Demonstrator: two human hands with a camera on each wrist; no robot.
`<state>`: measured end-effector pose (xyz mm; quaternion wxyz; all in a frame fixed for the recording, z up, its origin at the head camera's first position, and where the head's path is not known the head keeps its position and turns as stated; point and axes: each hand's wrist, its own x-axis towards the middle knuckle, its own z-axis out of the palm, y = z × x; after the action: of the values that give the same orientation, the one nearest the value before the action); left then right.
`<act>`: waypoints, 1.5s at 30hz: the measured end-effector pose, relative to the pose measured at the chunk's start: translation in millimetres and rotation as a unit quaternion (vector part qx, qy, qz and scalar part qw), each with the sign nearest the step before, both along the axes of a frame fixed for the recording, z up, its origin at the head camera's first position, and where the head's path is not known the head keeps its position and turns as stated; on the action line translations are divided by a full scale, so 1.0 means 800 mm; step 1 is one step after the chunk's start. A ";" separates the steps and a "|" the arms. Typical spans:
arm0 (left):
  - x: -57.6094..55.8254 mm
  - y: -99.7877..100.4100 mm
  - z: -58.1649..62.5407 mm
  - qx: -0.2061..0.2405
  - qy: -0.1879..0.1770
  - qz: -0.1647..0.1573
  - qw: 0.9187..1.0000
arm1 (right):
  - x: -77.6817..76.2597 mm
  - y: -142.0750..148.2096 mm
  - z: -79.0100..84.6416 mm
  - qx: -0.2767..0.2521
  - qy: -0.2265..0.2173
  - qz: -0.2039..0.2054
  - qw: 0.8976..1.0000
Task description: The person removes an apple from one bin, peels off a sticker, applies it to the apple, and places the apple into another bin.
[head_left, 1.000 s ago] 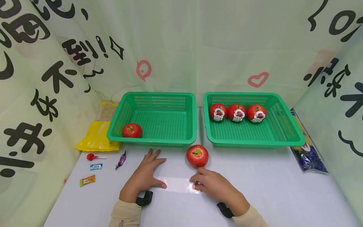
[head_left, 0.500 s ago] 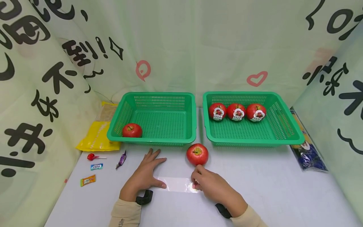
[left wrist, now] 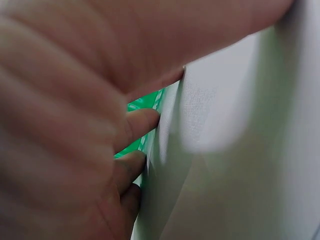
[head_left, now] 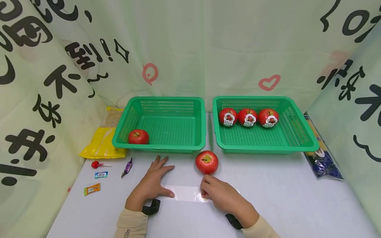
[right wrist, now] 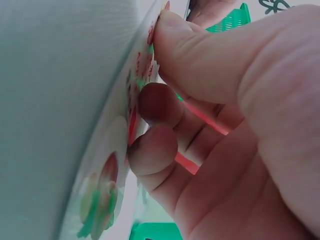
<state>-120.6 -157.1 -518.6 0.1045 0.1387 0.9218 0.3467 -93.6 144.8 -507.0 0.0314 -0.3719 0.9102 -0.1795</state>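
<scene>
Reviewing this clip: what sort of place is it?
Probably a curtained tabletop booth, though what lies beyond is hidden. Printed curtains hang on three sides of the white table, where green baskets hold apples and a clear sticker strip lies in front.

On the counter (head_left: 274, 188), the left basket (head_left: 172, 129) and right basket (head_left: 259, 138) stand side by side between a bag (head_left: 105, 142), left, and a packet (head_left: 324, 162), right. One apple (head_left: 138, 137) sits in the left basket, three apples (head_left: 247, 116) in the right. Before the gap lies a loose apple (head_left: 206, 162); before that, a sticker strip (head_left: 187, 193). A lollipop (head_left: 95, 164) and candies (head_left: 101, 175) lie before the bag.
</scene>
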 end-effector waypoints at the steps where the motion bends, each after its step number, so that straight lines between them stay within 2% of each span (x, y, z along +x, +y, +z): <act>1: 0.000 0.000 0.000 0.000 0.000 0.000 1.000 | 0.000 0.000 0.000 0.001 0.000 0.000 1.000; 7: -0.001 -0.001 -0.002 -0.004 0.001 -0.001 1.000 | 0.000 0.000 0.001 0.000 -0.008 -0.004 1.000; 17: 0.001 -0.002 -0.004 0.001 -0.004 0.001 1.000 | -0.001 0.006 0.000 -0.024 0.010 -0.011 1.000; 20: 0.001 -0.002 -0.004 0.003 -0.003 0.002 1.000 | -0.004 0.014 -0.001 -0.056 0.008 -0.019 0.998; 23: 0.001 -0.001 -0.004 0.005 0.001 0.001 1.000 | -0.009 0.027 -0.002 -0.132 0.004 -0.018 0.991; 26: 0.000 -0.001 -0.003 0.004 0.003 0.000 1.000 | -0.016 0.039 -0.003 -0.233 -0.006 -0.004 0.972; 29: 0.001 0.000 -0.003 0.000 0.000 0.004 1.000 | -0.022 0.048 -0.004 -0.321 -0.024 -0.002 0.947; 32: 0.002 0.000 -0.002 0.000 0.000 0.006 1.000 | -0.025 0.054 -0.004 -0.389 -0.053 -0.017 0.919; 34: 0.002 0.001 -0.001 0.001 0.001 0.006 1.000 | -0.026 0.057 -0.004 -0.433 -0.075 -0.029 0.898; 38: 0.002 0.000 -0.001 0.002 0.001 0.004 1.000 | -0.025 0.058 -0.003 -0.518 -0.114 -0.042 0.847; 40: 0.001 0.000 -0.001 0.000 0.000 0.003 1.000 | -0.026 0.058 -0.003 -0.547 -0.119 -0.040 0.828; 41: 0.001 -0.001 -0.002 -0.001 0.001 0.001 1.000 | -0.027 0.058 -0.004 -0.554 -0.116 -0.040 0.823; 43: 0.001 -0.001 -0.002 -0.002 0.008 -0.004 1.000 | -0.028 0.056 -0.006 -0.557 -0.108 -0.044 0.822; 45: 0.001 -0.002 -0.003 -0.005 0.012 -0.011 1.000 | -0.029 0.055 -0.008 -0.544 -0.101 -0.059 0.831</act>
<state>-120.2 -158.3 -520.7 0.0977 0.1527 0.9232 0.3389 -116.6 188.9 -513.3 -0.0947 -0.2543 0.6774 -0.6837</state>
